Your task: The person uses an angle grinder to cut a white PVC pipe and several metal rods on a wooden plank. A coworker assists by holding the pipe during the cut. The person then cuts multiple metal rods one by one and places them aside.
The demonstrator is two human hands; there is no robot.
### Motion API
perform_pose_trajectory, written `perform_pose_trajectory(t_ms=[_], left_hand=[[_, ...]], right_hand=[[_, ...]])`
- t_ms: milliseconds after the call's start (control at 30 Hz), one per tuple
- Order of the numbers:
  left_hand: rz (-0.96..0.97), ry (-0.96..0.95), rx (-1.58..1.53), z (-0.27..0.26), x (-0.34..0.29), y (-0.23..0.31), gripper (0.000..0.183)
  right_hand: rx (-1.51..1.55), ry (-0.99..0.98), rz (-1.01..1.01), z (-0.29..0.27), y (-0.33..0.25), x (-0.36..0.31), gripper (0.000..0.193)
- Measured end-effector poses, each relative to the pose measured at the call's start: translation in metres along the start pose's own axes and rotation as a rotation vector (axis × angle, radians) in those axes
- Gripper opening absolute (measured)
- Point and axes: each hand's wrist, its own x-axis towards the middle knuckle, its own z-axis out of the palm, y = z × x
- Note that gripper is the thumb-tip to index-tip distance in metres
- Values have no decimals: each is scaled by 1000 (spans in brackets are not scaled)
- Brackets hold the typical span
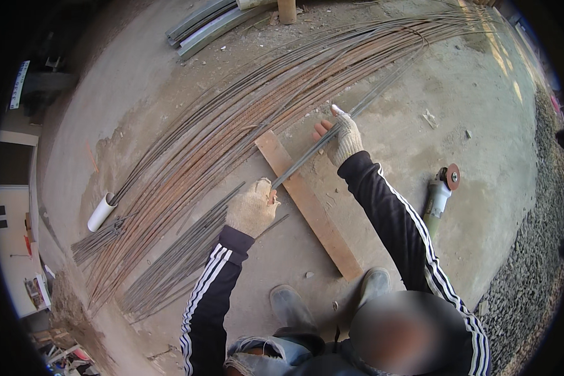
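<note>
- Left hand [252,207], cream-knit-gloved: fingers closed round thin grey steel rods [304,158].
- Right hand [346,139], likewise gloved: fingers loosely curled, thumb apart, rods lying across.
- Flat brown wooden plank [319,219]: beneath rods, between both hands' fingers.
- Long rusty steel bars [232,130]: beyond left fingers.

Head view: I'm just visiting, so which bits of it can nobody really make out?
All in the head view:
- Left grip: its palm, hidden by the gloved back of the hand.
- Held rods: their exact count; they are too thin and closely bunched.
- White tube: its inside, hidden by its wall.
- Blurred patch: whatever lies under the blur.
- Left sleeve: its upper part, cut off by the lower edge.
</note>
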Motion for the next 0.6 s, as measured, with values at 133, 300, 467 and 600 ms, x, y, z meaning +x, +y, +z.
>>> perform_pose_trajectory(t_ms=[133, 300, 467, 600], left_hand=[[-31, -22, -38, 22, -11, 13, 21], [-95, -34, -151, 31, -17, 14, 23], [-53, 16, -174, 26, -19, 4, 21], [-110, -83, -18, 24, -26, -14, 25]], right_hand=[[112, 245, 55, -19, 11, 17, 24], [130, 162, 28, -31, 17, 17, 12], [117, 118, 30, -23, 14, 3, 19], [5, 7, 97, -25, 11, -9, 28]])
